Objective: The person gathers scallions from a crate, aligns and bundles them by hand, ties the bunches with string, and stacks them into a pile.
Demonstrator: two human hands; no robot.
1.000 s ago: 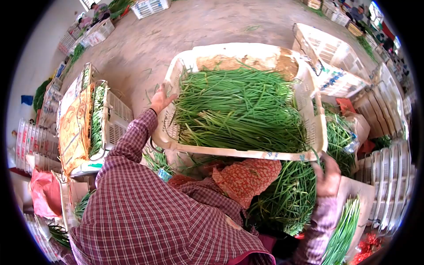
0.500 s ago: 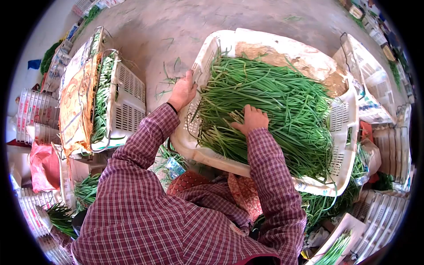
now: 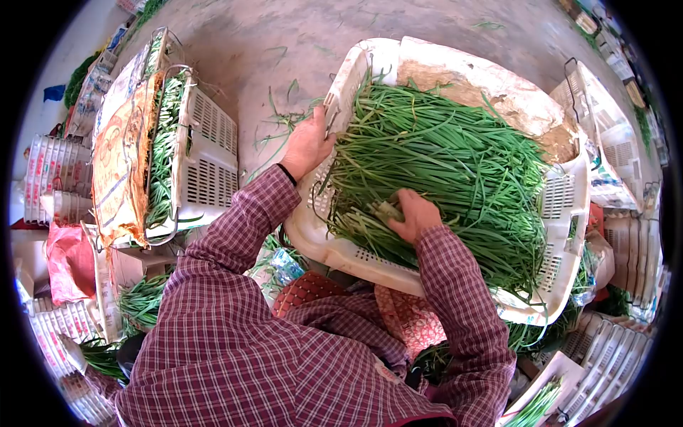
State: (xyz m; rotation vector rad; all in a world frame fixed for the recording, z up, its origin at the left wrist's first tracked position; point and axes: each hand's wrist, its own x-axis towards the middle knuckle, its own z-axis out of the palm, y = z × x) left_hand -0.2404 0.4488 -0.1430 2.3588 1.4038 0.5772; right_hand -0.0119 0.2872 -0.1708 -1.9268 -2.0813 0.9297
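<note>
In the head view a large white plastic crate [image 3: 562, 199] stands before me, tilted at an angle and heaped with long green chives [image 3: 455, 153]. My left hand [image 3: 308, 146] grips the crate's left edge, thumb up over the rim. Over the front left of the heap, my right hand [image 3: 416, 215] closes around a small bunch of chives, whose pale cut ends [image 3: 385, 211] poke out to the left of the fingers. The rest of that bunch blends into the pile, so its length is hidden.
At left, another white crate [image 3: 208, 149] of chives has an orange-brown sack [image 3: 124, 153] over it. A wire-handled white crate [image 3: 605, 135] is at right. Stacked crates [image 3: 60, 174] line the left side. Loose chives [image 3: 274, 124] litter the floor.
My right hand has moved slightly down and right, and the bunch's pale ends show more clearly in it. My left hand stays on the rim. The whole view has shifted a little.
</note>
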